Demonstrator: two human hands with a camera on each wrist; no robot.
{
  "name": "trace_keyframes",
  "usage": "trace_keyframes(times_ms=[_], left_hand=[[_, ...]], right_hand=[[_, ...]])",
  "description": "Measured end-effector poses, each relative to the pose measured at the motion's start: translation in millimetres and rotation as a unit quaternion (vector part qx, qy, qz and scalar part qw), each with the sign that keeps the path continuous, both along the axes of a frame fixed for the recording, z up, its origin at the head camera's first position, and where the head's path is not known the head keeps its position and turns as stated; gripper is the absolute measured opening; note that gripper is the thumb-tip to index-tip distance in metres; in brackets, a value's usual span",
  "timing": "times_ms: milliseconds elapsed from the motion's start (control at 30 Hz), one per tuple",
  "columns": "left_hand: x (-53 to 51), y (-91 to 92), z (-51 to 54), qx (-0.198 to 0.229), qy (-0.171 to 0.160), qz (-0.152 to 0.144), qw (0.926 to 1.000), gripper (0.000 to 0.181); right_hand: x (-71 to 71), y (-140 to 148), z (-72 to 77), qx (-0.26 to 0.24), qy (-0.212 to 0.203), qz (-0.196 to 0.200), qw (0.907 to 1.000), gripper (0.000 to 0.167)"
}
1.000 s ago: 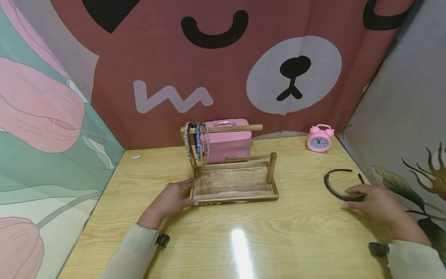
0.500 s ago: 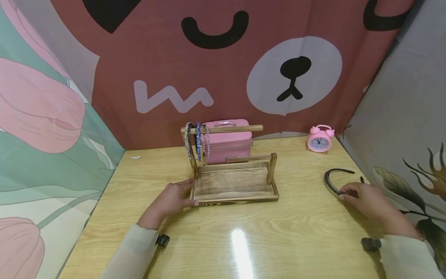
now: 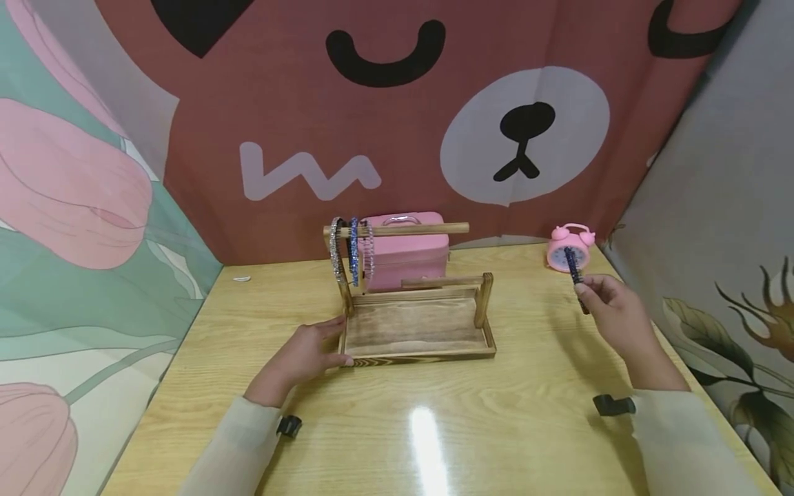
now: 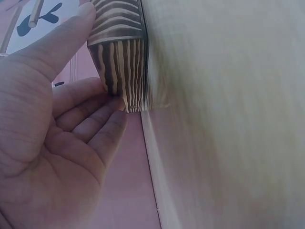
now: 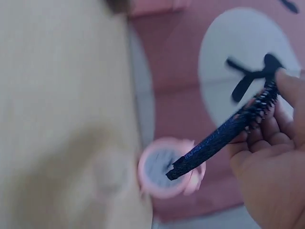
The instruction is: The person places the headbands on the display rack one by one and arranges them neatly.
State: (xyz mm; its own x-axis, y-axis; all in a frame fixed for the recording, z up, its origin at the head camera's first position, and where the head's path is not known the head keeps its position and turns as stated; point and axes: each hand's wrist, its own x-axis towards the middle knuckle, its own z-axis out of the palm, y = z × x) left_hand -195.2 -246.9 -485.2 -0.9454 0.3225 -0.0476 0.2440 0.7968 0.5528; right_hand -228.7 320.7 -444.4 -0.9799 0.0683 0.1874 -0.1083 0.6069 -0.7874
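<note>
My left hand grips the left end of a wooden headband stand, thumb at the front corner and fingers along the side. The left wrist view shows the stand's striped end between thumb and fingers. Three sparkly headbands hang at the left of the stand's upper bar: a silver one, a blue one and a pale pink one. Raised above the table at the right, my right hand pinches a dark toothed headband. In the right wrist view this headband slants down from the fingertips.
A pink case stands behind the stand. The pink alarm clock sits at the back right, partly behind the held headband. A small white object lies at the table's back left. Printed cloth borders the table.
My right hand has taken hold of the dark headband and lifted it off the table, moving left and toward the clock. My left hand stays on the stand.
</note>
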Motion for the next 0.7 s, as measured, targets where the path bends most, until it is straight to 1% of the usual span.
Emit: trace_keyframes(times_ms=[67,100,133,167,200,233,267,300,333,367,400,433,500,567,633,700], left_hand=[[-0.2,0.6,0.0,-0.001,-0.004,-0.001,1.0000,0.082],[-0.3,0.8,0.0,-0.004,-0.002,-0.003,1.0000,0.082],[-0.5,1.0,0.2,-0.007,0.000,-0.005,1.0000,0.082],[-0.5,1.1,0.7,-0.007,0.001,-0.005,1.0000,0.082],[-0.6,1.2,1.2,-0.007,0.002,-0.006,1.0000,0.083],[-0.7,1.2,1.7,-0.006,0.002,-0.006,1.0000,0.083],[-0.7,1.2,2.1,-0.008,0.007,-0.006,0.9999,0.083],[-0.7,1.2,2.6,-0.007,0.006,-0.006,0.9999,0.083],[-0.5,1.1,2.9,-0.007,0.006,-0.006,0.9999,0.084],[-0.4,1.0,3.0,-0.005,0.005,-0.005,1.0000,0.084],[-0.3,0.9,2.9,-0.006,0.005,-0.006,1.0000,0.084],[-0.1,0.8,2.7,-0.007,0.005,-0.006,0.9999,0.084],[0.3,0.8,2.2,-0.007,0.004,-0.008,0.9999,0.084],[0.3,0.9,2.1,-0.007,0.005,-0.007,0.9999,0.084],[0.3,1.1,1.9,-0.007,0.006,-0.006,0.9999,0.083],[0.1,1.2,1.5,-0.006,0.006,-0.005,0.9999,0.083]], right_hand=[[-0.6,-10.5,8.8,-0.055,0.013,-0.005,0.9984,0.037],[-0.7,-16.4,13.4,-0.095,0.022,0.000,0.9952,0.033],[-0.9,-22.6,17.8,-0.148,0.032,0.011,0.9885,0.028],[-1.2,-29.3,22.5,-0.207,0.043,0.025,0.9771,0.022],[-1.8,-36.3,27.7,-0.268,0.054,0.043,0.9609,0.017],[-2.7,-43.6,33.1,-0.333,0.065,0.068,0.9381,0.014],[-4.3,-50.9,37.8,-0.394,0.076,0.091,0.9113,0.012],[-6.0,-57.8,42.4,-0.448,0.088,0.118,0.8821,0.012],[-7.8,-63.9,47.0,-0.488,0.096,0.141,0.8562,0.013],[-9.4,-69.6,51.4,-0.512,0.103,0.158,0.8381,0.015],[-10.7,-74.4,55.5,-0.525,0.106,0.171,0.8268,0.017],[-11.4,-78.6,59.1,-0.531,0.106,0.179,0.8214,0.018],[-11.7,-86.0,66.4,-0.531,0.102,0.183,0.8212,0.020],[-11.2,-92.3,74.1,-0.536,0.088,0.175,0.8213,0.019],[-10.2,-97.3,81.8,-0.545,0.077,0.167,0.8182,0.017],[-10.2,-101.0,88.8,-0.557,0.069,0.159,0.8125,0.020]])
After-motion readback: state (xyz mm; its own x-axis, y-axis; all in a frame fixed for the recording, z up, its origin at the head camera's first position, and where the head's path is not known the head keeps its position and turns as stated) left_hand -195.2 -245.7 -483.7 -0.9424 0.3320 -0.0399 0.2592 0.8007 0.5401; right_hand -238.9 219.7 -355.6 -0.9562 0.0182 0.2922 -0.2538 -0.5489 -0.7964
